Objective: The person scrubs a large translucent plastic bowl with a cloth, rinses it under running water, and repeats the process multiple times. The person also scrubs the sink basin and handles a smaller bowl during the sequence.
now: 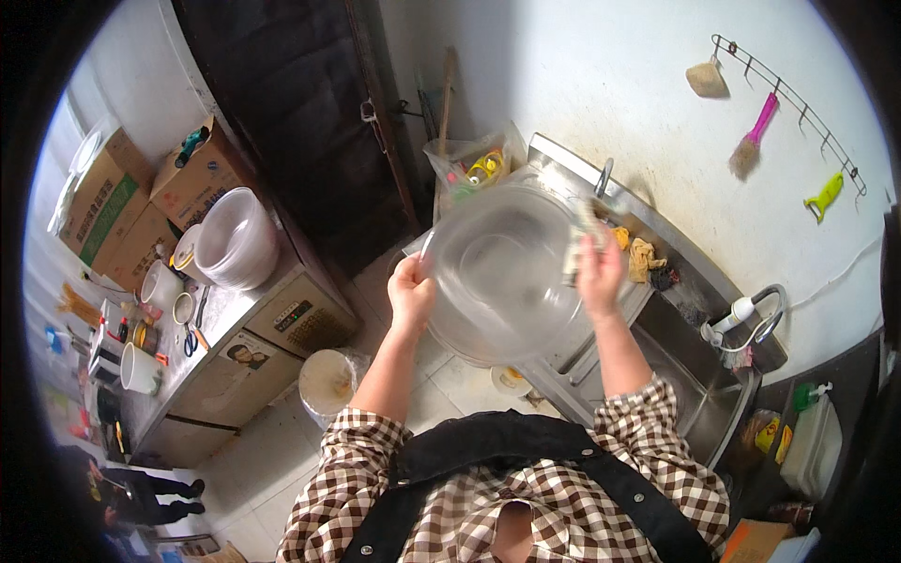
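A large clear plastic basin (501, 271) is held up in front of my chest, blurred by motion. My left hand (411, 294) grips its left rim, thumb on the near side. In my right hand (600, 276) is a pale patterned cloth (581, 236), pressed at the basin's right edge. Part of the cloth is hidden by my fingers. Behind and below the basin runs a stainless steel sink unit (574, 360), partly covered by it.
A faucet (739, 313) curves over the sink at right, with rags (642, 259) along the ledge. Left, a steel counter (225, 310) carries stacked plastic bowls (236, 239). A lined bin (327, 383) stands on the floor. Someone in dark trousers (165, 496) is at lower left.
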### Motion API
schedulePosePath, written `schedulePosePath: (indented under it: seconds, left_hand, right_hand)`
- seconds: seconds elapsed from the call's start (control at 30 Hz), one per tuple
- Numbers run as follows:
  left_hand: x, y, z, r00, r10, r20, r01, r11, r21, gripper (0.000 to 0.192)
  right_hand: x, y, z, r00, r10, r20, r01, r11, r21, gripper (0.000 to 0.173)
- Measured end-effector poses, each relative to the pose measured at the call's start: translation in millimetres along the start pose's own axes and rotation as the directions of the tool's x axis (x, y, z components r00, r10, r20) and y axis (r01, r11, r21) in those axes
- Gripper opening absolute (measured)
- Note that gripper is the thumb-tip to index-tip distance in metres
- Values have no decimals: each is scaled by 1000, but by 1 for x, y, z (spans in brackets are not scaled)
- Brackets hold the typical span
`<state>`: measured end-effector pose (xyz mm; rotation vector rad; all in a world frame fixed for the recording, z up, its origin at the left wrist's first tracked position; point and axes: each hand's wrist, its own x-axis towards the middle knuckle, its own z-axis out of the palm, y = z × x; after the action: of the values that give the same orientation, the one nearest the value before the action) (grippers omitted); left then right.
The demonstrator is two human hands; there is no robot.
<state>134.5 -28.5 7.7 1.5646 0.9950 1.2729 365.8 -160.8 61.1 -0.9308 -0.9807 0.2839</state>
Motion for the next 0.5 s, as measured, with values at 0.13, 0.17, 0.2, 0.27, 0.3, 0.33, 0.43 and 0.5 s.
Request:
schedulePosePath:
  seconds: [0.13,0.17,0.2,0.27,0.3,0.33,0.43,0.5]
  left_hand:
    - [-11,31,11,848,472,240,-509,853,119,13]
    - [-15,36,11,837,449,313,-511,846,153,14]
    - [-17,40,10,856,391,339,-455,881,133,15]
    - [-22,43,5,870,333,364,-405,904,139,15]
    - [-22,43,1,890,283,358,-359,918,166,15]
    - [-21,43,-4,890,267,369,-333,934,129,15]
    - [-16,40,-14,959,206,196,-180,973,-146,21]
    - [-12,42,-21,978,178,110,-150,963,-222,24]
  right_hand:
    - [13,6,68,453,-503,736,885,354,-303,44]
    - [12,9,77,375,-379,846,922,244,-300,37]
    - [16,13,86,343,-389,855,939,168,-300,30]
    - [25,18,94,399,-173,900,910,194,-366,9]
    - [31,21,93,405,-251,879,913,159,-375,11]
    - [39,23,88,415,-253,874,910,130,-395,14]
    - [63,39,65,624,-322,712,781,234,-579,31]
    - [66,60,38,873,-201,445,488,358,-796,42]
